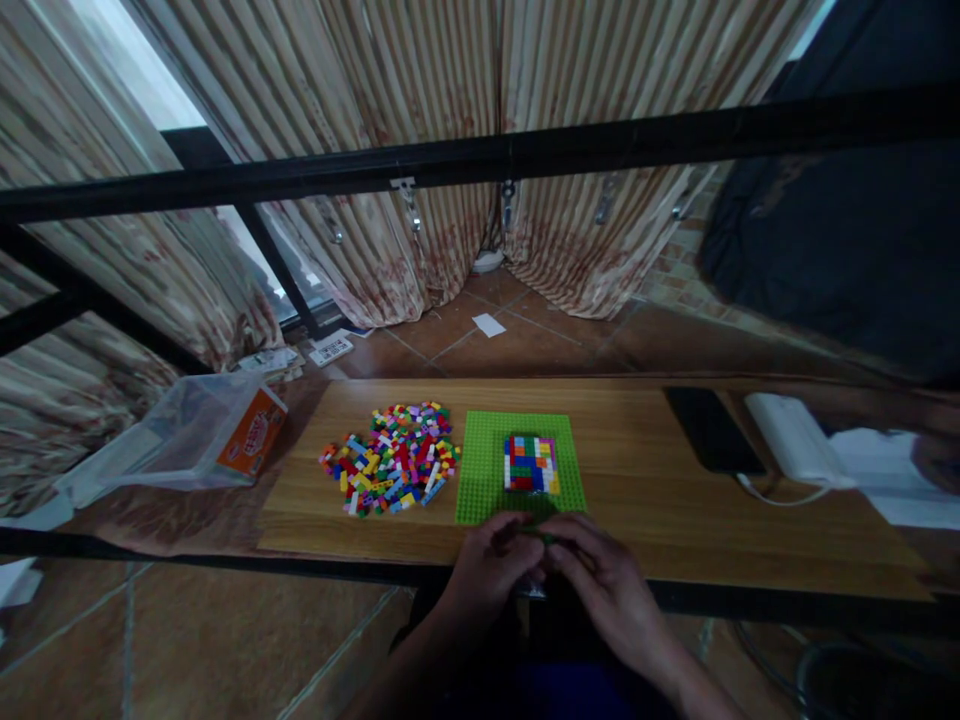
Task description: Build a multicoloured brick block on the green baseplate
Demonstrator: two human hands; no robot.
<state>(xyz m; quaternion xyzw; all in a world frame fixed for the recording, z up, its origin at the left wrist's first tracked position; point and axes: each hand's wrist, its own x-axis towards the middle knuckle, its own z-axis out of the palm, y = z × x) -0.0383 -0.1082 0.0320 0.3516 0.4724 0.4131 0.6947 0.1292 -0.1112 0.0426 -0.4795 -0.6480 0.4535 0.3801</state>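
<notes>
My left hand (491, 560) and my right hand (592, 565) meet at the table's front edge, fingers closed together in a pinch. Between the fingertips a small green piece (546, 538) shows, mostly covered, so its exact shape is hidden. Just beyond the hands lies a green studded baseplate (480, 480). Fixed near its middle is a flat, multicoloured block of toy bricks (531, 464) in red, blue, white, yellow and other colours. To the left of the plate, a loose heap of toy bricks (394, 460) is spread on the wooden table (630, 500).
A clear plastic box (195, 430) with an orange label stands at the left. A black phone (712, 430) lies on the right, cabled beside a white power bank (786, 440). Another person's hand (937, 445) is at the far right. A black rail (450, 160) crosses behind.
</notes>
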